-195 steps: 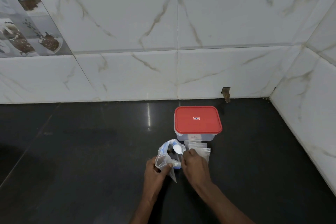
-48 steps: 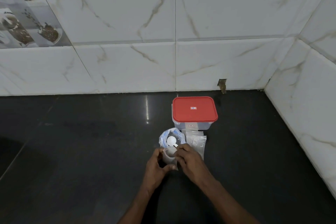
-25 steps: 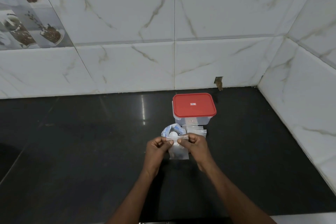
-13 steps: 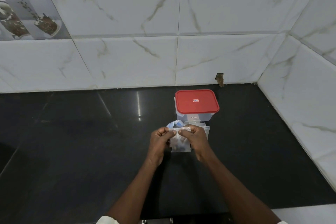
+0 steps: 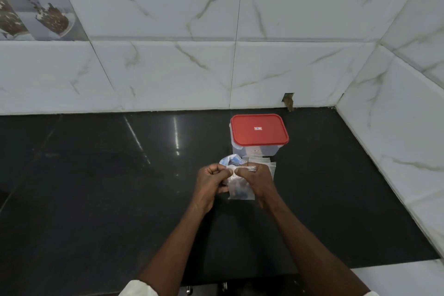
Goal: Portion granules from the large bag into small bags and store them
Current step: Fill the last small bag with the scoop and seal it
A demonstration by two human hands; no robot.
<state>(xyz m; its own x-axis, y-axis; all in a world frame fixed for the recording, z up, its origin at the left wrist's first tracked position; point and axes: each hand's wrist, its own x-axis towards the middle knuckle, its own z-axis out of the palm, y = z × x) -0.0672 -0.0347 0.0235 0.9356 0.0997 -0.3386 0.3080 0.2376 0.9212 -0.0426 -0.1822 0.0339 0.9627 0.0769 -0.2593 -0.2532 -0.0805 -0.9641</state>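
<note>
Worktop (image 5: 96,187): black polished stone, glossy, with streaks of reflected light; it runs into a wall corner at the far right.
Walls (image 5: 168,74): large glazed white tiles with grey-brown marble veining; one printed picture tile (image 5: 36,14) sits at the far left.
Small bag (image 5: 241,188): thin clear plastic, rectangular, held upright above the worktop near the middle of the scene; its lower part holds dark granules (the exact colour is hard to read through the film).
Left hand (image 5: 211,184): fingers (image 5: 222,172) curled, thumb and forefinger pinching the left part of the small bag's top strip.
Right hand (image 5: 258,180): fingers (image 5: 242,171) curled the same way, pinching the right part of that strip; the two thumbs almost meet.
Large bag (image 5: 229,160): crumpled white and blue plastic, on the worktop just beyond the hands and mostly hidden by them; what is inside cannot be seen.
Box (image 5: 259,149): translucent plastic, rectangular with rounded corners, topped by a smooth red lid (image 5: 259,137) bearing a small label at its centre; it stands just beyond the large bag, slightly to the right, and its contents cannot be made out.
Empty bags (image 5: 270,163): flat clear stack lying against the box's near side, right of the large bag, partly behind the right hand.
Sleeves (image 5: 141,289): pale cuffs at the near edge.
</note>
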